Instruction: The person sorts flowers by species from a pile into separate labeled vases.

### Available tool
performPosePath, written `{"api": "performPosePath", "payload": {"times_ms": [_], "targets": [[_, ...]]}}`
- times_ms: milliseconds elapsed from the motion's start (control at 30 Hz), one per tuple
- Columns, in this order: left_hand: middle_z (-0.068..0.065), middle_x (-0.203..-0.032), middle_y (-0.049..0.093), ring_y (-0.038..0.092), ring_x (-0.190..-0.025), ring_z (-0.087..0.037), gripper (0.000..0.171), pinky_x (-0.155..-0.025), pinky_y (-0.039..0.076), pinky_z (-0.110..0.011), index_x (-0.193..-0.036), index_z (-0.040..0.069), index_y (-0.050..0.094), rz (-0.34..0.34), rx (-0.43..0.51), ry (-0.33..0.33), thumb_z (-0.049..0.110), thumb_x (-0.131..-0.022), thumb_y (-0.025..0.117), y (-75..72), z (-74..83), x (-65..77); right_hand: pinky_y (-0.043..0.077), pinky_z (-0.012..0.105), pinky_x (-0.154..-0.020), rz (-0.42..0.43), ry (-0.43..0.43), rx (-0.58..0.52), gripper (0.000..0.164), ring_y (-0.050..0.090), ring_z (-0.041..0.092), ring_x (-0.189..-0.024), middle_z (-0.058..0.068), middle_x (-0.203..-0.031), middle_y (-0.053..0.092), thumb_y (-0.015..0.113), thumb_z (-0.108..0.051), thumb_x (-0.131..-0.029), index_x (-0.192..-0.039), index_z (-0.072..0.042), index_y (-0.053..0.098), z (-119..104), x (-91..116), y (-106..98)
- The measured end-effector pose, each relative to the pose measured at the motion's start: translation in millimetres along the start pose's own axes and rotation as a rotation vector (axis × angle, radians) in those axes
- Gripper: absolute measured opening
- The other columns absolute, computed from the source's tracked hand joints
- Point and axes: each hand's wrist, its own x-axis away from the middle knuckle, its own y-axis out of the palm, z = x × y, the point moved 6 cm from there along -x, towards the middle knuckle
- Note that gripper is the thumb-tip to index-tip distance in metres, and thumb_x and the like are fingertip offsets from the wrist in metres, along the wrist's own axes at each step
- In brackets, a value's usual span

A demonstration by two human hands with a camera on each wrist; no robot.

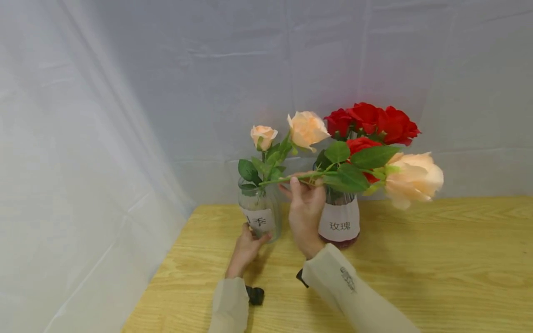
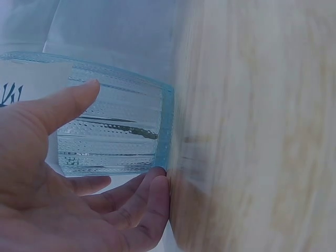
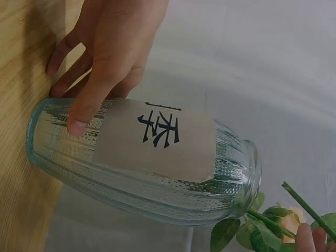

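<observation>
My left hand (image 1: 245,249) holds the lower part of a clear ribbed glass vase (image 2: 115,126), thumb on its front and fingers at its side near the base. The vase stands upright on the table with a paper label (image 3: 157,142). In it are a small peach rose (image 1: 263,137) and a larger peach rose (image 1: 307,130). My right hand (image 1: 306,217) pinches the green stem of another peach rose (image 1: 414,178), held nearly level with its bloom to the right. The cut stem end (image 3: 286,185) is beside the vase's mouth.
Just right of my right hand a second vase (image 1: 339,222), purplish at its base and labelled, holds several red roses (image 1: 366,118). The held rose passes in front of them. A wooden table (image 1: 449,259) meets pale sheeting (image 1: 208,92) behind and at the left.
</observation>
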Motion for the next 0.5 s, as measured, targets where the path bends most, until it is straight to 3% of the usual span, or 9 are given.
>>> {"api": "performPosePath", "payload": {"times_ms": [233, 500], "targets": [[-0.043, -0.129, 0.053, 0.056, -0.119, -0.051, 0.08, -0.095, 0.048, -0.057, -0.146, -0.019, 0.023, -0.005, -0.003, 0.004, 0.019, -0.095, 0.07, -0.3, 0.1, -0.3, 0.051, 0.06, -0.091, -0.101, 0.046, 0.115, 0.012, 0.06, 0.05, -0.106, 0.036, -0.108, 0.053, 0.041, 0.003, -0.106, -0.109, 0.012, 0.047, 11, -4, 7], [-0.042, -0.133, 0.051, 0.054, -0.122, -0.051, 0.082, -0.096, 0.047, -0.057, -0.149, -0.018, 0.02, -0.019, 0.001, -0.026, 0.021, -0.096, 0.069, -0.2, -4.3, -1.5, 0.056, 0.05, -0.086, -0.156, 0.029, 0.339, 0.023, 0.065, 0.046, -0.1, 0.031, -0.111, 0.061, 0.045, 0.004, -0.104, -0.124, 0.014, 0.052, 21, -10, 14]]}}
